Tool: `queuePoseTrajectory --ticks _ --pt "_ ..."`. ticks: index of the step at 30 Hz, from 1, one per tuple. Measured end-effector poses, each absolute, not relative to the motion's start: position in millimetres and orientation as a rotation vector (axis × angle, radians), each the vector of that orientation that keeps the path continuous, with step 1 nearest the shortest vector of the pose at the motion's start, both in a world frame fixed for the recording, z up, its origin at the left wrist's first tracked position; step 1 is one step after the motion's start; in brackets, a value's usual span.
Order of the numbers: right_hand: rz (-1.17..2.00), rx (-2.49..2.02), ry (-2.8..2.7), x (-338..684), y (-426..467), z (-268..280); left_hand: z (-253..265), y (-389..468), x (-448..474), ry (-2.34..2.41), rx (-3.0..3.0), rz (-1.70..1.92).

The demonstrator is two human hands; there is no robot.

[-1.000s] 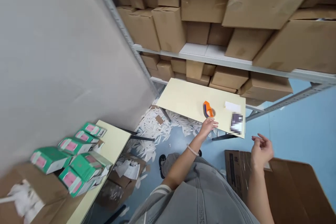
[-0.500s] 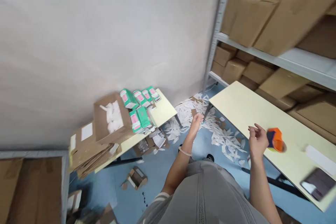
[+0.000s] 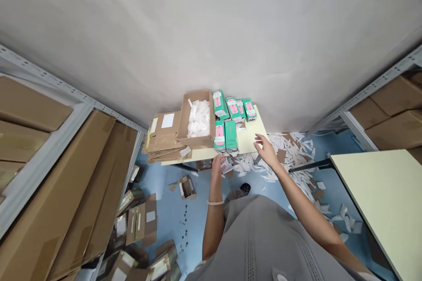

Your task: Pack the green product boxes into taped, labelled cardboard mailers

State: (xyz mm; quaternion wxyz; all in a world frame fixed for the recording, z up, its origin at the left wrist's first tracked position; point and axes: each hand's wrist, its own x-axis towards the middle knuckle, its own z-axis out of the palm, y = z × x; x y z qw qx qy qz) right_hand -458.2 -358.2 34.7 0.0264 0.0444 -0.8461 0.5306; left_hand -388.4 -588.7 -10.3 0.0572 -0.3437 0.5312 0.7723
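Note:
My left hand [image 3: 218, 166] is at the front edge of a pale yellow table, just below the green-and-pink boxes. It looks empty, with fingers loosely extended. My right hand [image 3: 265, 151] reaches over the table's right part with its fingers apart, holding nothing. A plain green box [image 3: 231, 134] and a green box with a pink panel [image 3: 220, 136] stand closest to my hands. Behind them is a row of similar green boxes [image 3: 234, 109]. Left of these sits an open cardboard carton [image 3: 196, 141] filled with white slips [image 3: 199, 118].
Flattened cardboard [image 3: 165, 134] lies at the table's left end. White paper scraps [image 3: 290, 151] cover the floor behind and right. Boxes [image 3: 138, 224] litter the floor at left. Shelving [image 3: 112, 119] with large cartons flanks me. Another pale table [image 3: 379, 193] stands at right.
My view has turned left, so the table with green boxes is now in front of me. Both hands have come toward it, and the table with the phone has moved off to the right.

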Motion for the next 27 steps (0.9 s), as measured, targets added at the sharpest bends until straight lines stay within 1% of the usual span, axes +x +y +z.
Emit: queuePoseTrajectory --ticks 2,4,6,10,15,19,23,27 --pt "1.803 0.011 -2.701 -472 -389 21 -15 -598 -393 1.608 -1.101 2.325" --pt "1.917 -0.240 -2.813 -483 -415 6 -20 -601 -402 1.601 -1.124 2.286" --pt "1.949 -0.448 -2.888 -491 -436 -8 -25 -602 -415 1.558 -1.139 2.245" --pt "1.976 -0.625 -2.920 -504 -463 -27 -33 -599 -444 1.389 -1.099 2.209" --pt "1.984 -0.735 -2.928 -518 -474 -34 -38 -583 -465 1.293 -1.011 2.242" --pt "2.023 -0.795 -2.907 -524 -469 -36 -41 -568 -461 1.337 -0.995 2.270" --pt "2.228 -0.799 -2.825 -522 -461 -33 -39 -565 -453 1.473 -1.038 2.269" --pt "2.421 -0.821 -2.628 -512 -452 -26 -31 -558 -451 1.396 -1.000 2.314"
